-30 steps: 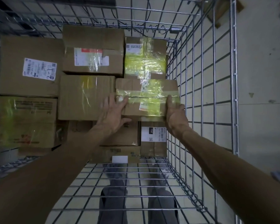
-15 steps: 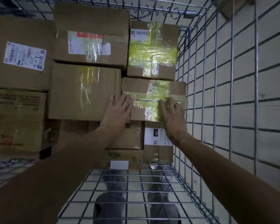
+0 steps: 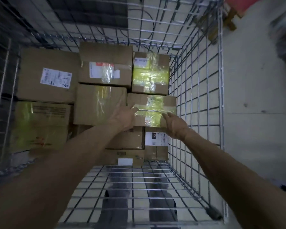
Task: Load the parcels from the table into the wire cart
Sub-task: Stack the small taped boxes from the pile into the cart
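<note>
Two bare hands reach into a tall silver wire cart [image 3: 196,90], seen from your head camera looking forward and down.

Your left hand [image 3: 122,117] lies with straight fingers along the left end of a small brown cardboard parcel crossed with glossy yellow tape [image 3: 153,109], thumb resting on its taped face. Your right hand [image 3: 176,125] is at the parcel's near right corner, fingers loose and slightly apart. Blur hides whether its fingertips touch the cardboard. Neither hand is curled round the parcel.

That parcel sits inside the cart, on top of the right-hand stack, its right end close to the right wire wall. Just beyond it is a second brown carton [image 3: 150,73] with a yellow tape cross. Touching it on the left is a plain brown box [image 3: 96,104] with clear tape. Farther left is a large carton [image 3: 46,75] bearing a white shipping label. Beneath the parcel stands a narrow box [image 3: 156,139] with a black-and-white label.

Judging by its size, the parcel is probably light and its cardboard stiff, but the tape looks slick. If it needs shifting, take it by the bare cardboard at its two short ends, palms flat, not by the taped middle.
</note>
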